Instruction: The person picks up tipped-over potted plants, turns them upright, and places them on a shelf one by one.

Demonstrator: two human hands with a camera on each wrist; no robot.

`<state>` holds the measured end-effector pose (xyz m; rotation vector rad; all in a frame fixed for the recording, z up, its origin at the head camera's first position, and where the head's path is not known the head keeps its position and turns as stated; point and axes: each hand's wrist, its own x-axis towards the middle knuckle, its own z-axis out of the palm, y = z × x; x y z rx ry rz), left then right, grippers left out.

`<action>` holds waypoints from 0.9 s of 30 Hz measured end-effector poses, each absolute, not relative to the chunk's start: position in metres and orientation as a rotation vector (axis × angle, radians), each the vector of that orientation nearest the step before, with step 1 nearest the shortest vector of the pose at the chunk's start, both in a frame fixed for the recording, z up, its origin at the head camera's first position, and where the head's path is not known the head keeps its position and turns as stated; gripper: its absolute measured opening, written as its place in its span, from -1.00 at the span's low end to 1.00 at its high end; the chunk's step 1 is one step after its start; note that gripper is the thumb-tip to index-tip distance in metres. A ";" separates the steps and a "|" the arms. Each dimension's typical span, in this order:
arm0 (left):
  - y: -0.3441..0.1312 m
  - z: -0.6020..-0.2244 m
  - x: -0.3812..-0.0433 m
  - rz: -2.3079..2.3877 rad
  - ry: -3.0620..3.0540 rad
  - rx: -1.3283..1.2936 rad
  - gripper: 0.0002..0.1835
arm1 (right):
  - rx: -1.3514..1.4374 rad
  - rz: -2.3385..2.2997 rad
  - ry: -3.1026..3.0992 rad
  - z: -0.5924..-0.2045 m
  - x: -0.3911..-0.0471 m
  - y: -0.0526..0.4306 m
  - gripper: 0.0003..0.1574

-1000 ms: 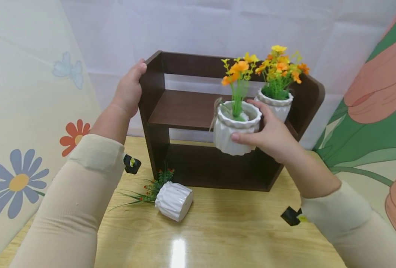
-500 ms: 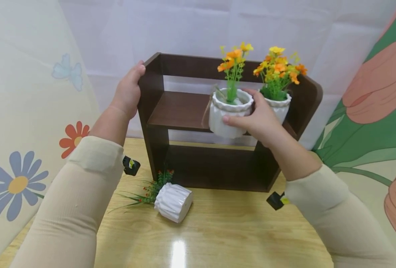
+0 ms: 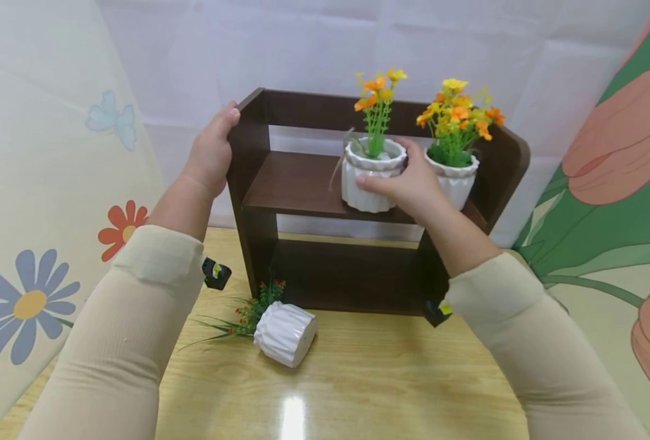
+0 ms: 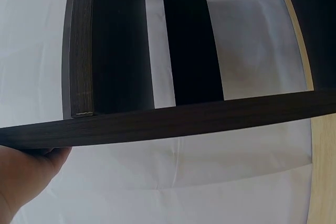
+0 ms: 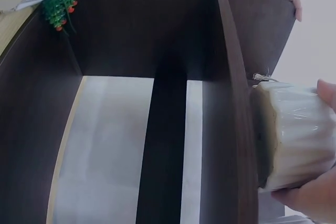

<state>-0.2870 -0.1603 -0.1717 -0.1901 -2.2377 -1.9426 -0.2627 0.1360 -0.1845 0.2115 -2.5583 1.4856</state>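
While the left hand grips the shelf by its left side panel, the right hand: pinching a white flower pot, thumb across the front and fingers round the back near the rim.
Held pot: upright, at the front edge of the middle board, orange and yellow flowers poking up, twine dangling off its left side. Can't tell if its base actually touches the board.
Left hand's hold: fingers hooked on the panel's edge, up near the top.
Other flower pot: also white, standing upright at the right end of that same board, fuller bunch of orange and yellow blooms.
Tipped pot: on its side on the wooden table, in front of the shelf's left end, red-dotted greenery pointing left.
Backdrop: white cloth behind, a big blue daisy printed left, pinkish tulips right.
Sleeves: beige, a small black gadget at the left wrist.
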 end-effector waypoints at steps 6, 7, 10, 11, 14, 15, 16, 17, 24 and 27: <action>-0.160 -0.172 -0.287 -1.947 -2.228 -0.187 -0.40 | 0.168 1.456 -2.564 -0.186 -0.272 0.132 0.30; -0.160 -0.172 -0.288 -1.949 -2.226 -0.186 -0.40 | 0.156 1.454 -2.570 -0.186 -0.274 0.131 0.31; -0.160 -0.172 -0.287 -1.944 -2.229 -0.184 -0.40 | 0.140 1.454 -2.575 -0.186 -0.277 0.128 0.33; -0.160 -0.172 -0.287 -1.943 -2.229 -0.181 -0.40 | 0.135 1.455 -2.574 -0.186 -0.278 0.128 0.33; -0.160 -0.172 -0.287 -1.940 -2.234 -0.176 -0.41 | 0.142 1.462 -2.556 -0.188 -0.281 0.126 0.31; -0.160 -0.172 -0.287 -1.940 -2.234 -0.174 -0.41 | 0.145 1.468 -2.548 -0.188 -0.282 0.126 0.31; -0.160 -0.172 -0.287 -1.943 -2.233 -0.174 -0.41 | 0.142 1.462 -2.546 -0.189 -0.283 0.126 0.30; -0.160 -0.172 -0.287 -1.944 -2.233 -0.175 -0.41 | 0.141 1.461 -2.544 -0.190 -0.284 0.126 0.30; -0.159 -0.171 -0.286 -1.938 -2.242 -0.163 -0.41 | 0.142 1.495 -2.543 -0.192 -0.290 0.124 0.31; -0.159 -0.171 -0.286 -1.939 -2.244 -0.155 -0.41 | 0.135 1.473 -2.555 -0.192 -0.291 0.122 0.33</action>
